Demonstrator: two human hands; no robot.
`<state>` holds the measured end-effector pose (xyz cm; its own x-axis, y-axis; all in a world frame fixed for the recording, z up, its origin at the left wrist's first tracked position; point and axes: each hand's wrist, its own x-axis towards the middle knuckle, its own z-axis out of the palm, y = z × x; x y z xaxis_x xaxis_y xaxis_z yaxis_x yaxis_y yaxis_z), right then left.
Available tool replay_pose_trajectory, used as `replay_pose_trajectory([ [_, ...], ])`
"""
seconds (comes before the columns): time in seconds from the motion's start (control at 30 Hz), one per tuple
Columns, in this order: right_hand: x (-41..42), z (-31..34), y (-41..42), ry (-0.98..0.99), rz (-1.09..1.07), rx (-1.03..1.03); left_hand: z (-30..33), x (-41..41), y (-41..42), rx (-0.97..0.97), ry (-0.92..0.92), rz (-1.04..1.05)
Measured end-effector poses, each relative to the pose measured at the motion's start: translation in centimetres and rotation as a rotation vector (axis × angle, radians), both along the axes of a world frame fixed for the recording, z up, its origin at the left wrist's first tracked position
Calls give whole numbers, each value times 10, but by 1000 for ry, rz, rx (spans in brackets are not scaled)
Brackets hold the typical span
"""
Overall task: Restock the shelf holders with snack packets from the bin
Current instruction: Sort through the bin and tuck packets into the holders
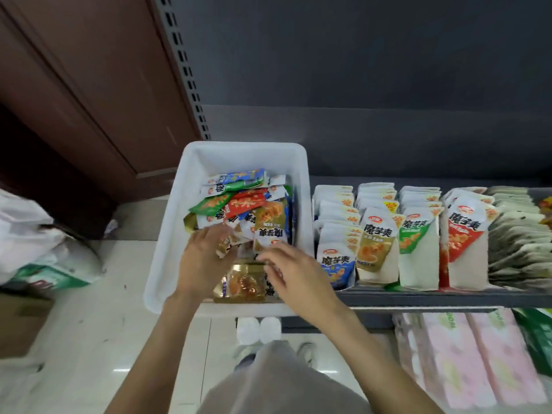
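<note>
A white plastic bin sits at the left end of the shelf, filled with several loose snack packets in green, red, blue and gold. Both hands are inside the bin. My left hand curls its fingers round a small gold-brown packet. My right hand reaches leftward over a gold packet with orange contents, fingers slightly bent and holding nothing that I can see. To the right, shelf holders hold upright rows of white packets with blue, gold, green and red fronts.
A dark shelf edge runs along the front of the holders. Pale flat packets fill the far right row. Pink tissue packs lie on the lower shelf. White bags sit on the tiled floor at left. A brown wooden door stands behind.
</note>
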<state>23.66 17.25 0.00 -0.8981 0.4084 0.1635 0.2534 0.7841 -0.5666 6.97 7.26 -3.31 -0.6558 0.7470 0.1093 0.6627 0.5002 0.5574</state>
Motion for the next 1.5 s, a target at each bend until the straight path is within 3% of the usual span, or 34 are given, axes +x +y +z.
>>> replay_pose_trajectory([
  [0.07,-23,-15,-6,-143,-1,54,-8,-7,-11,-164,-26,-33],
  [0.2,-58,-32,-2,-478,-179,358,-11,-3,-11,-340,-74,-88],
  [0.27,-65,-32,5,-534,-225,439,-11,-3,-6,-394,-45,-109],
  [0.33,-65,-27,10,-515,-221,494,-11,-4,-4,-343,-18,-83],
  [0.4,-61,-21,10,-445,-221,437,-8,-5,-3,-164,-49,-20],
  [0.53,-48,6,7,-38,-465,-22,1,0,0,181,-329,-166],
  [0.63,-35,43,8,245,-580,-606,12,8,5,273,-175,-328],
  [0.7,-26,66,9,381,-567,-1047,18,14,10,382,-56,-278],
  [0.77,-15,76,13,467,-549,-1213,29,19,14,457,-76,-181],
  [0.9,7,72,27,417,-574,-913,50,35,19,414,-517,-118],
  [1.03,32,71,36,373,-587,-849,61,52,28,333,-618,-222],
  [1.13,56,74,40,402,-543,-885,64,73,40,295,-575,-349],
  [1.27,110,80,52,593,-599,-683,68,108,75,342,-453,-507],
  [1.37,143,72,69,617,-750,-445,70,119,100,377,-379,-506],
  [1.5,156,39,102,532,-844,-358,54,116,119,346,-216,-425],
])
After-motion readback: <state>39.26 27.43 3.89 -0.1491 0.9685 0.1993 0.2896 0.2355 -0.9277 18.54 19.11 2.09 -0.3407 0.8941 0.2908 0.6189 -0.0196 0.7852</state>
